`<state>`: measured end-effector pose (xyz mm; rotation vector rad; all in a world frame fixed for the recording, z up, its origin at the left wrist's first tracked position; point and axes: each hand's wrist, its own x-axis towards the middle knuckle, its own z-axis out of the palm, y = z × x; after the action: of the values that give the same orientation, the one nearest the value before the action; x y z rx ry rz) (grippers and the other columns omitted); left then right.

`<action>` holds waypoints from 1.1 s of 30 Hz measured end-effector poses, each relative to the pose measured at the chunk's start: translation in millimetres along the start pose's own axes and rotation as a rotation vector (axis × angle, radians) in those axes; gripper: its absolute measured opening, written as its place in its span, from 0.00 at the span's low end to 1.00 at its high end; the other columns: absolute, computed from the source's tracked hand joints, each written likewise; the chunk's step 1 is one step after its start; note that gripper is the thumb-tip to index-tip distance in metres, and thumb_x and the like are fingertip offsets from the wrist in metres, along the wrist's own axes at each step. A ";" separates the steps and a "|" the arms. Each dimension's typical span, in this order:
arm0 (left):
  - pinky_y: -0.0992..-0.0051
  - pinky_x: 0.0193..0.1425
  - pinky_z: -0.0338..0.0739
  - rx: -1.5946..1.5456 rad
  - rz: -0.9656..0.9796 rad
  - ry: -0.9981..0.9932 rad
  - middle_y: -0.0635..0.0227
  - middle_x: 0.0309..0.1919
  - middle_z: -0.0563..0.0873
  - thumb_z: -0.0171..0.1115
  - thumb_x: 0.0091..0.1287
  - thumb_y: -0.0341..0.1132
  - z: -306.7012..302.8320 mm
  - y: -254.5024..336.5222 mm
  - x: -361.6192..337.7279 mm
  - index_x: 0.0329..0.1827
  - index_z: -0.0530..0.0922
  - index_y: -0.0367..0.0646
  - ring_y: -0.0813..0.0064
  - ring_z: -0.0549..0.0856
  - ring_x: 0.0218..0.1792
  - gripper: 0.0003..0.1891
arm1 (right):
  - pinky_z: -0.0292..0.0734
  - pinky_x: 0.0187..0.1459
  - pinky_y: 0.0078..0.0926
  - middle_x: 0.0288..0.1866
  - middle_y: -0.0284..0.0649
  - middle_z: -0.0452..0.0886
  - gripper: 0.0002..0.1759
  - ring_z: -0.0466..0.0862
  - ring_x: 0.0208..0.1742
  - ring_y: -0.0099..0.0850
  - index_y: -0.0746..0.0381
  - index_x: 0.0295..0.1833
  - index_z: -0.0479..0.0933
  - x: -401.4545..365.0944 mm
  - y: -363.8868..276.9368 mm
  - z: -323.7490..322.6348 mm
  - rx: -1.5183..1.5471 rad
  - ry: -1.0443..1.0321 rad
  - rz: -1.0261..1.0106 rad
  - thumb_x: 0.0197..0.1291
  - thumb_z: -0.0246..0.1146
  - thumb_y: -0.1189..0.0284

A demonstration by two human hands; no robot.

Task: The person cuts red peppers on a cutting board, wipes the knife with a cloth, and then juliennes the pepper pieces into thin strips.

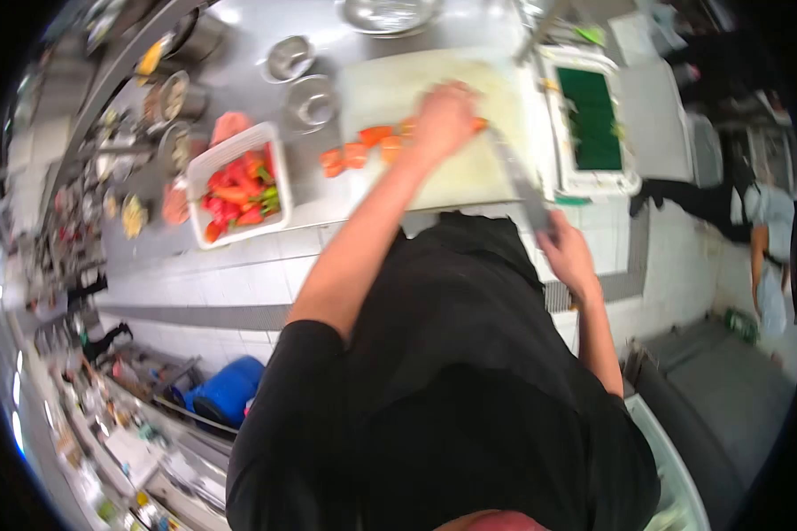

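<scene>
My left hand is over the pale cutting board, fingers curled down on an orange piece of pepper whose end shows beside the fingers. The hand is slightly blurred and hides most of that piece. Several cut orange chunks lie in a loose row to the left of the hand, some past the board's left edge on the metal counter. In my right hand is the handle of a long kitchen knife. Its blade slants up across the board's right edge, with the tip close to the orange piece.
A white plastic basket of red peppers with green stems stands on the counter at left. Two small metal bowls and a larger bowl are behind. At right is a white tray with a green panel. Another person is at far right.
</scene>
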<state>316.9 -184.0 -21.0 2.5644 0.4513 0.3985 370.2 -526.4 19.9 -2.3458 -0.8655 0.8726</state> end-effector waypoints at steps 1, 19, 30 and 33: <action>0.51 0.73 0.76 0.043 0.219 0.072 0.55 0.60 0.89 0.64 0.71 0.36 36.9 -12.7 -11.1 0.57 0.91 0.46 0.50 0.83 0.68 0.15 | 0.82 0.50 0.58 0.43 0.60 0.89 0.27 0.88 0.48 0.63 0.60 0.72 0.73 0.9 17.5 4.0 -0.104 0.096 -0.050 0.68 0.65 0.70; 0.44 0.47 0.86 0.619 -1.028 0.585 0.43 0.36 0.90 0.69 0.64 0.52 -177.2 -211.2 -238.9 0.43 0.83 0.32 0.42 0.91 0.44 0.25 | 0.78 0.46 0.66 0.38 0.61 0.87 0.13 0.86 0.41 0.65 0.60 0.59 0.75 40.2 62.3 33.9 -0.230 0.001 -0.151 0.79 0.58 0.64; 0.56 0.72 0.77 -0.017 -0.985 0.755 0.36 0.62 0.85 0.76 0.68 0.38 -154.7 -302.2 -283.6 0.70 0.73 0.23 0.41 0.84 0.64 0.34 | 0.83 0.42 0.59 0.38 0.56 0.89 0.18 0.90 0.42 0.57 0.59 0.63 0.72 53.3 17.9 43.4 -0.361 0.063 -0.121 0.70 0.60 0.72; 0.56 0.71 0.78 0.006 -0.875 0.810 0.39 0.59 0.87 0.75 0.68 0.34 -174.7 -235.1 -257.6 0.64 0.80 0.24 0.45 0.85 0.61 0.26 | 0.85 0.41 0.57 0.40 0.56 0.90 0.20 0.91 0.42 0.57 0.61 0.62 0.73 55.4 -0.4 40.5 -0.386 -0.004 -0.028 0.64 0.60 0.76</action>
<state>-34.5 -16.8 -48.1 1.8321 1.7355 1.0522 374.5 -478.5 -29.1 -2.6485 -1.1520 0.7516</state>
